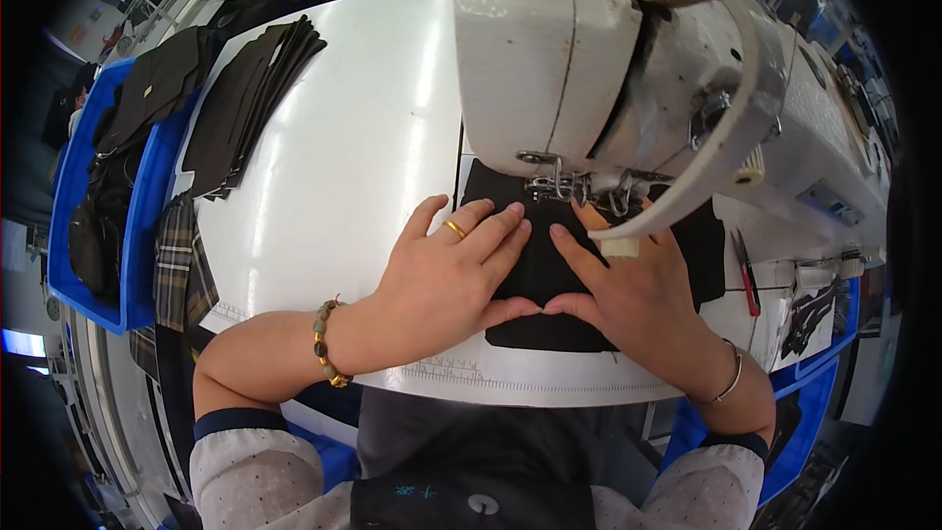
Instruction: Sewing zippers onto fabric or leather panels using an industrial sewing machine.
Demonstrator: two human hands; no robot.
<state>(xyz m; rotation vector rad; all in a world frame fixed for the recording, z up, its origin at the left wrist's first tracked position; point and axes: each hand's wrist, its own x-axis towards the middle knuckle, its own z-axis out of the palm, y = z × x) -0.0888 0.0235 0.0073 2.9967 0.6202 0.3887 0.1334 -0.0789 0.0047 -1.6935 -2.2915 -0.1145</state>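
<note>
A piece of black fabric (535,275) lies flat on the white sewing table (343,167), its far end under the presser foot (554,185) of a white sewing machine (608,49). My left hand (451,270) presses flat on the fabric's left part, fingers spread, a gold ring on one finger and a bead bracelet at the wrist. My right hand (628,285) lies flat on the fabric's right part, fingers pointing toward the needle, one fingertip taped. The thumbs of both hands nearly touch near the fabric's front edge.
A stack of black cut fabric pieces (250,98) sits at the table's back left. A blue bin (103,186) with dark pieces stands to the left, plaid cloth (182,270) beside it. Red-handled snips (746,275) lie at the right. Another blue bin (814,363) is at lower right.
</note>
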